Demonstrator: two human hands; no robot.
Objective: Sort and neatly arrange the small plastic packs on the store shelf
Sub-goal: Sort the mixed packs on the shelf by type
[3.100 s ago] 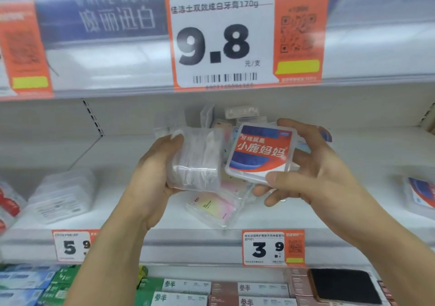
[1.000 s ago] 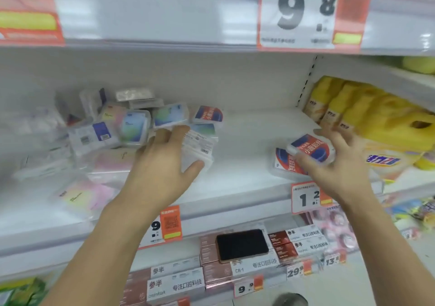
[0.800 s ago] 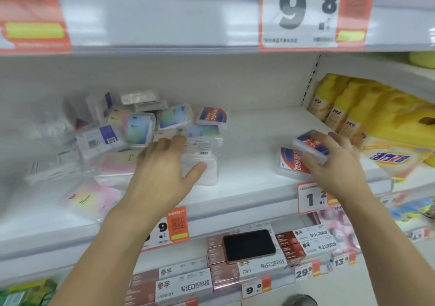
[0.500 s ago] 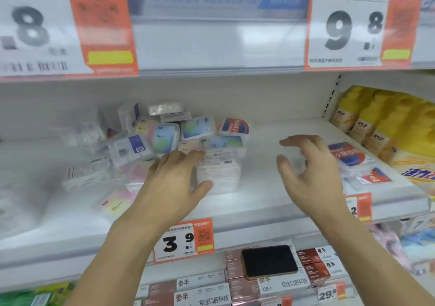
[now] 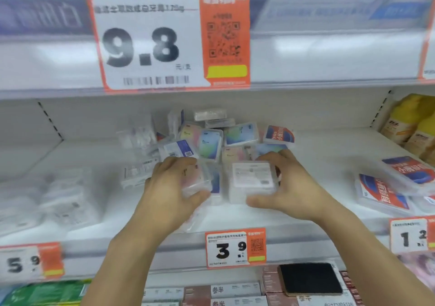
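Observation:
A jumbled heap of small clear plastic packs point(image 5: 211, 138) lies at the middle of the white shelf point(image 5: 317, 145). My left hand point(image 5: 171, 188) grips a clear pack with a pinkish label point(image 5: 197, 178) at the front of the heap. My right hand point(image 5: 289, 185) holds a clear pack with a white label point(image 5: 251, 181) beside it, thumb under its front edge and fingers over its back. Two red-and-blue labelled packs point(image 5: 395, 185) lie stacked at the right.
Blurred clear packs point(image 5: 66, 195) lie at the shelf's left. Yellow bottles point(image 5: 414, 124) stand at the far right. Price tags 3.9 point(image 5: 235, 250), 5.9 and 1.2 hang on the front rail. A large 9.8 tag point(image 5: 169, 40) hangs above. Boxes and a black phone-like slab point(image 5: 310, 278) sit below.
My right hand let go of the red-and-blue pack on the right stack, swung left and took the white-labelled pack. My left hand closed on a pinkish pack. The view swung back left.

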